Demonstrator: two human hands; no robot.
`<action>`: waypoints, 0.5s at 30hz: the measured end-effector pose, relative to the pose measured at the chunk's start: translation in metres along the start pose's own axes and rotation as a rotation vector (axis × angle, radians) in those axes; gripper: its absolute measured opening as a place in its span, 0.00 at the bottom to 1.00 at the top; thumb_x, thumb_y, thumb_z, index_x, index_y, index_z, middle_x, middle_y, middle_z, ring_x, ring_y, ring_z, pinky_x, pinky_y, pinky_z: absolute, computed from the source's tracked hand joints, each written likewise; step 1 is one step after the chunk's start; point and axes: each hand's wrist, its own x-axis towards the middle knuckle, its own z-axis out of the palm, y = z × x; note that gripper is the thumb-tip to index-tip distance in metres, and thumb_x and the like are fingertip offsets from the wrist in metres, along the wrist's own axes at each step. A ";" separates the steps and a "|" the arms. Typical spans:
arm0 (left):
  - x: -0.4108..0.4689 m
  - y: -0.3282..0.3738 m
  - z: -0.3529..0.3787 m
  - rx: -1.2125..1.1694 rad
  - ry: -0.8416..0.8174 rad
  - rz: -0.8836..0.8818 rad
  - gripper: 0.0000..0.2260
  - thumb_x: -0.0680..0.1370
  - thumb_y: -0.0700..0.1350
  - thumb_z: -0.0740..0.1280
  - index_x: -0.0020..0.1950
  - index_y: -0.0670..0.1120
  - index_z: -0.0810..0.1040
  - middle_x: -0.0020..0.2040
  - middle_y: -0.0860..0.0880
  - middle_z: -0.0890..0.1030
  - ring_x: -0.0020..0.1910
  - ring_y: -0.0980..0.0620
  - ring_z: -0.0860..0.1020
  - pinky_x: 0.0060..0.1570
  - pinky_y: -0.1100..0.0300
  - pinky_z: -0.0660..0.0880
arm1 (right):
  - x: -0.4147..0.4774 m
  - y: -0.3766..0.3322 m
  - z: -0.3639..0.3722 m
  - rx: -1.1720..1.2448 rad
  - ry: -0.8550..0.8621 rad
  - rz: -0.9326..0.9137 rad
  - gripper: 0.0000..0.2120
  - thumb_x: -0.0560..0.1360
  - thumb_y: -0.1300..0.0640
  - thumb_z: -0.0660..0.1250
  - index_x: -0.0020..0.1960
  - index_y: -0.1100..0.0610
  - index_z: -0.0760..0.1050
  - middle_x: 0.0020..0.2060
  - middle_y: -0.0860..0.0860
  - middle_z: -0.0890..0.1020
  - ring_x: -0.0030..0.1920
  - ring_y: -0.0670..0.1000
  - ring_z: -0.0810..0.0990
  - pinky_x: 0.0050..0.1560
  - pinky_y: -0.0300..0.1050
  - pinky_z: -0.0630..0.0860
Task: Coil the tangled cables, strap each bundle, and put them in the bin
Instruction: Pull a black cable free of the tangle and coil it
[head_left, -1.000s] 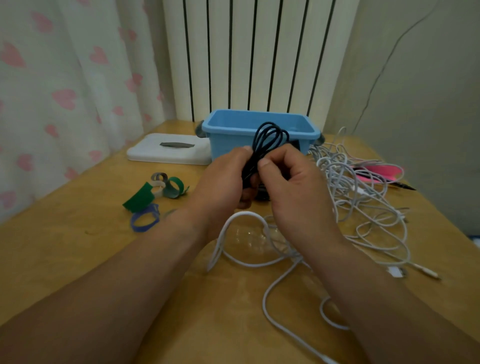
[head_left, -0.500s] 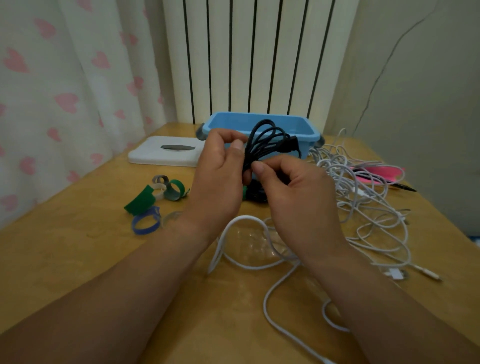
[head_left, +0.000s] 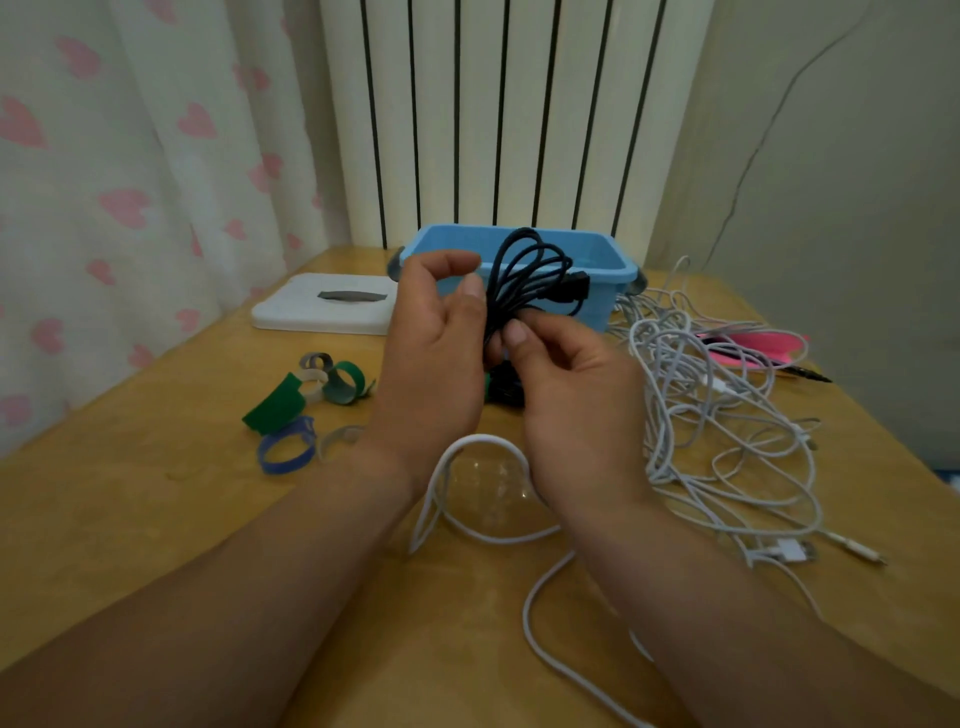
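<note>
- The black cable coil (head_left: 524, 291) is held up off the counter (head_left: 156, 519), just in front of the blue bin (head_left: 605, 306). Its long axis stands roughly upright, with the loops fanning at the top and a plug jutting right.
- The right hand (head_left: 566, 384) pinches the coil at its waist, thumb on the near side.
- The left hand (head_left: 441, 353) has forefinger and thumb curled but apart, the thumb tip right beside the strands. Its other fingers are hidden, so I cannot tell whether they hold the coil.
- A sliver of green shows under the hands at the coil's lower end, possibly a strap; too hidden to be sure.
- The bin lies straight beyond both hands, so the drop looks like a short forward reach, with the right hand better placed.
- The bin's near wall and the coil hide its inside; contents unknown. Its white lid (head_left: 322, 306) lies to the left.
- Loose straps, green (head_left: 275, 405) and blue (head_left: 288, 449), lie left of the hands; the tangled white cables (head_left: 727, 415) lie to the right.
</note>
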 end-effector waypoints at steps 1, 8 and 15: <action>0.000 -0.001 0.000 0.029 0.006 0.018 0.07 0.89 0.44 0.58 0.65 0.48 0.74 0.34 0.55 0.81 0.36 0.60 0.80 0.38 0.66 0.75 | 0.001 0.001 0.000 0.049 -0.016 0.037 0.07 0.82 0.58 0.70 0.51 0.54 0.87 0.42 0.47 0.88 0.47 0.44 0.86 0.51 0.36 0.80; 0.009 0.007 -0.011 -0.028 -0.117 -0.189 0.12 0.89 0.45 0.57 0.69 0.50 0.77 0.30 0.51 0.75 0.26 0.58 0.71 0.25 0.64 0.66 | 0.016 0.008 -0.014 0.275 -0.404 0.151 0.09 0.85 0.61 0.64 0.49 0.63 0.79 0.43 0.59 0.81 0.47 0.58 0.82 0.57 0.54 0.80; 0.012 0.004 -0.014 -0.115 -0.293 -0.258 0.15 0.90 0.47 0.56 0.72 0.46 0.77 0.32 0.46 0.72 0.26 0.50 0.67 0.26 0.60 0.62 | 0.017 0.002 -0.019 0.444 -0.406 0.212 0.12 0.84 0.66 0.64 0.64 0.70 0.76 0.39 0.60 0.80 0.37 0.59 0.81 0.44 0.51 0.82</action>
